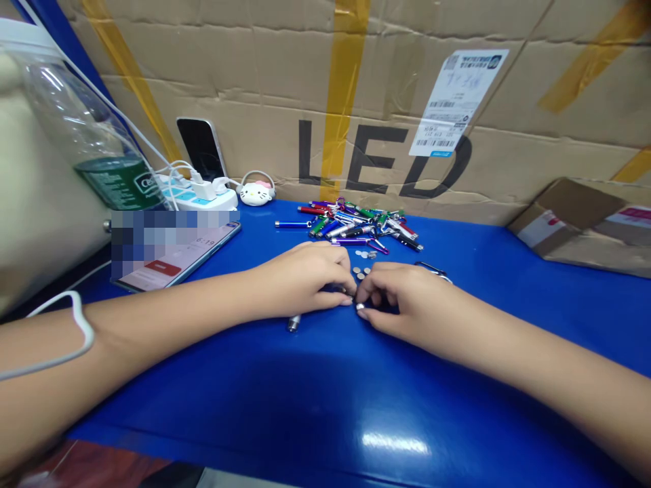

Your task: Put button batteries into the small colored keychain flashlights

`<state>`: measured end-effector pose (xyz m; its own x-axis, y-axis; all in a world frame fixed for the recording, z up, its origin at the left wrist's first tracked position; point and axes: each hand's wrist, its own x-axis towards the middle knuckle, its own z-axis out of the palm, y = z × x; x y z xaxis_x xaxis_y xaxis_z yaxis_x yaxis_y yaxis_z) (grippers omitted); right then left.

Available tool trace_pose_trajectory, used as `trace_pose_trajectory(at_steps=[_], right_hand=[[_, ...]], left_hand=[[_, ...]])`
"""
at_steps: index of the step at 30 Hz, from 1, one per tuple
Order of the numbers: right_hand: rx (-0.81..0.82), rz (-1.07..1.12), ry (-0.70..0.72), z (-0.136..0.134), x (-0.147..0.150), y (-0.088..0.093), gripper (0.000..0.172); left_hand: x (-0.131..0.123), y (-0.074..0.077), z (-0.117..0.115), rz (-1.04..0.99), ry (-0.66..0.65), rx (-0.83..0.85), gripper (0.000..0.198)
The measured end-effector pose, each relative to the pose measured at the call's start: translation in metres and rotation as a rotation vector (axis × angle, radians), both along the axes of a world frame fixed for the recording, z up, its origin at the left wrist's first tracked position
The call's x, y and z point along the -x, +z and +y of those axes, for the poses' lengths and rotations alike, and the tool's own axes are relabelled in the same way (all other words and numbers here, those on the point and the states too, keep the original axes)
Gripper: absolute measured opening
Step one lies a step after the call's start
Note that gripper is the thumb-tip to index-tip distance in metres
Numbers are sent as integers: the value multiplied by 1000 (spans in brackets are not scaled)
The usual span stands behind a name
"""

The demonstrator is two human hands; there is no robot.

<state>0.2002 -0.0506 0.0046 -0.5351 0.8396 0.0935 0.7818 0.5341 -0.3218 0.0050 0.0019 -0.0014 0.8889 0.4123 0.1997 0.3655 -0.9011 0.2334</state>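
Note:
My right hand (pixel 401 295) is closed in a pinch, with a small shiny stack of button cells (pixel 361 307) at the tips of its thumb and index finger. Close beside it, my left hand (pixel 320 278) is also pinched shut; whatever lies between its fingertips is too small to make out. Loose button cells (pixel 361 276) lie on the blue table just beyond the fingertips, with clear discs (pixel 361 254) a little farther back. A silver cylinder (pixel 293 323) sticks out from beneath my left hand. A carabiner (pixel 432 269) shows partly behind my right hand.
Behind the hands is a pile of coloured keychain flashlights (pixel 350 224). A phone (pixel 178 261), a power strip (pixel 208 196) and a bottle (pixel 116 179) stand at left. A large cardboard box (pixel 274 88) walls the back; a smaller box (pixel 574 224) sits at right.

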Motion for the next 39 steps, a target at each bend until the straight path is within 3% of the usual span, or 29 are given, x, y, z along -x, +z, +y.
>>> trace_pose_trajectory(at_steps=[4, 8, 15, 19, 22, 25, 28, 34, 39], right_hand=[[-15, -4, 51, -2, 0, 3, 15], [-67, -68, 116, -5, 1, 6, 12], [-115, -179, 102, -11, 3, 10, 7], [-104, -146, 38, -10, -8, 17, 9], [2, -191, 38, -9, -14, 22, 13], [115, -186, 50, -6, -17, 22, 8], [129, -169, 30, -2, -18, 17, 13], [57, -98, -54, -10, -9, 25, 14], [-118, 132, -137, -19, 16, 42, 9]], left_hand=[[-1, 1, 0, -30, -5, 29, 11], [-1, 1, 2, -63, -21, 42, 8], [0, 2, 2, -112, -72, 46, 8], [3, 7, 4, -123, 58, 10, 16], [8, 11, 7, -78, 211, -18, 19], [13, 13, 10, 23, 276, -9, 28], [16, 17, 10, 124, 307, 17, 40], [19, 35, 6, 209, 220, -9, 38], [18, 48, -1, 288, 316, 59, 31]])
